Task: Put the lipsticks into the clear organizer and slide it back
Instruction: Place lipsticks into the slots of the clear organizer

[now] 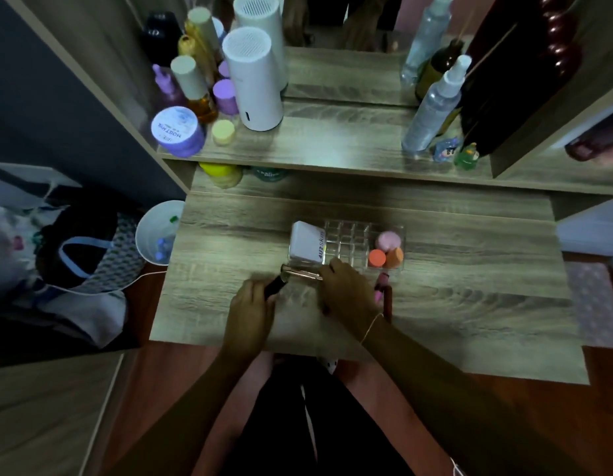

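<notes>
The clear organizer [346, 235] stands in the middle of the wooden desk [469, 269], with empty grid cells, a white box [303, 243] in its left part and pink and orange sponges [387, 250] in its right part. My left hand [250, 307] is closed on a black lipstick [275, 286] just in front of the organizer. My right hand [346, 286] grips a rose-gold lipstick [301, 272] lying level along the organizer's front wall. Right of that hand, a pink lipstick [380, 286] and a dark red lipstick [388, 304] lie on the desk.
A raised shelf [332, 146] behind the desk carries a white cylinder device [253, 80], jars and bottles on the left, and spray bottles [432, 111] on the right, before a mirror. A white bin [157, 231] stands at the desk's left; bags lie on the floor.
</notes>
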Demonstrator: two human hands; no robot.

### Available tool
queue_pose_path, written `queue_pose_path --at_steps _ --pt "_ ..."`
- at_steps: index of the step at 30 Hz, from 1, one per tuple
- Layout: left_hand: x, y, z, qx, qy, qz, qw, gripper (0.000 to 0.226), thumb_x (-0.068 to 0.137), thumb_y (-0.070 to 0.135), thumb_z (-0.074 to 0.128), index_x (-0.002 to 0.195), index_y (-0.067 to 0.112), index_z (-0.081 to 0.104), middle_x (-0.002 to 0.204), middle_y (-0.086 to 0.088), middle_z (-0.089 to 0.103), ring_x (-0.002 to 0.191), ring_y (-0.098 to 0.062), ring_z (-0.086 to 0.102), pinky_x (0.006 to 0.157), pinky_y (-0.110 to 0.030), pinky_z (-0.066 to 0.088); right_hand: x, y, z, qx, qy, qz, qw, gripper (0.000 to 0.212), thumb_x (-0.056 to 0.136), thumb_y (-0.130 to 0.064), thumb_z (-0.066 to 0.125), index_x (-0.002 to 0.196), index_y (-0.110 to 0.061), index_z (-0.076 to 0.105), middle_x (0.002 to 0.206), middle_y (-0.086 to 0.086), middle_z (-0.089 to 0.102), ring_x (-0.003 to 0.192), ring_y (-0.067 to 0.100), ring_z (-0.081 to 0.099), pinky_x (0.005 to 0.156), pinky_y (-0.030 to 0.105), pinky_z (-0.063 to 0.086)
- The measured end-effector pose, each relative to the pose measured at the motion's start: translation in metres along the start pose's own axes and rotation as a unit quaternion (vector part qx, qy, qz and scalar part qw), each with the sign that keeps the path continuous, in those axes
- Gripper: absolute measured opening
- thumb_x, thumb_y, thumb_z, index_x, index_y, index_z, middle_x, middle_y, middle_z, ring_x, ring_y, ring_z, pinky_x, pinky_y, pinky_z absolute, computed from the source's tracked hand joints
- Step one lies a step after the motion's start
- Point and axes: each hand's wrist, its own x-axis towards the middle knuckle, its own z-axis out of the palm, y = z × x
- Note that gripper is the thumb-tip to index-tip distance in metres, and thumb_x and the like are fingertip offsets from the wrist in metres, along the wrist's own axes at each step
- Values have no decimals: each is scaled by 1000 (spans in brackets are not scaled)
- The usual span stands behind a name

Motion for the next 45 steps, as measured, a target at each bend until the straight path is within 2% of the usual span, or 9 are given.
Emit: queue_pose_path --at_steps 5,9,12,14,19,25,30,36,45 --pt "21 21 -16 -139 59 5 989 28 88 17 62 114 17 50 106 -6 56 87 -20 58 75 -35 49 -11 -3 -10 76 69 88 991 16 90 -28 54 97 -14 59 90 7 66 78 26 64 60 35 47" --pt "54 51 -26 -184 99 16 978 27 87 29 61 112 21 52 102 0 62 87 -7 55 76 -27 46 -13 3 -25 200 124 228 945 15 80 -34 64 86 -30 51 69 -11 57 66 17 61 53 26 39" --pt "83 71 -28 -199 89 46 975 30 85 23 65 113 18 57 103 1 65 89 -3 53 78 -17 42 1 8 -37 232 196 254 919 16 82 -27 68 93 -24 57 69 -16 54 65 7 53 57 15 42" --pt "100 79 -27 -185 64 84 977 30 84 18 67 112 14 60 104 -3 67 93 -13 57 79 -19 40 12 12 -44 237 228 263 907 11 85 -25 67 88 -15 63 73 -4 66 65 10 59 58 4 37" --pt "128 85 -22 -115 -16 131 984 34 83 13 66 116 11 60 111 -9 67 102 -30 55 85 -46 48 31 19 -46 212 210 291 909 26 90 -30 64 98 -7 70 87 12 73 81 26 68 71 29 50" --pt "138 86 -17 -81 -59 156 983 31 85 12 64 115 11 60 109 -9 67 104 -28 54 87 -45 46 39 22 -40 201 177 276 923 21 90 -27 64 106 -14 66 101 8 72 91 26 68 79 42 56" --pt "141 88 -15 -60 -63 167 982 30 85 12 63 115 11 59 113 -10 63 105 -28 50 85 -39 43 49 25 -44 178 143 270 935 27 87 -24 63 112 -14 62 110 8 69 99 28 66 81 43 55" --pt "142 87 -15 -35 -73 167 983 28 83 15 62 111 14 60 108 -10 61 103 -30 50 84 -46 44 50 24 -45 174 138 271 937 23 85 -19 60 107 -14 60 106 10 71 98 32 66 77 41 54" --pt "145 84 -10 -1 -90 157 983 32 83 17 62 114 12 59 110 -13 60 104 -33 50 83 -46 44 48 26 -42 186 132 277 933 36 83 -20 61 118 -16 57 110 10 70 100 31 64 81 45 54"
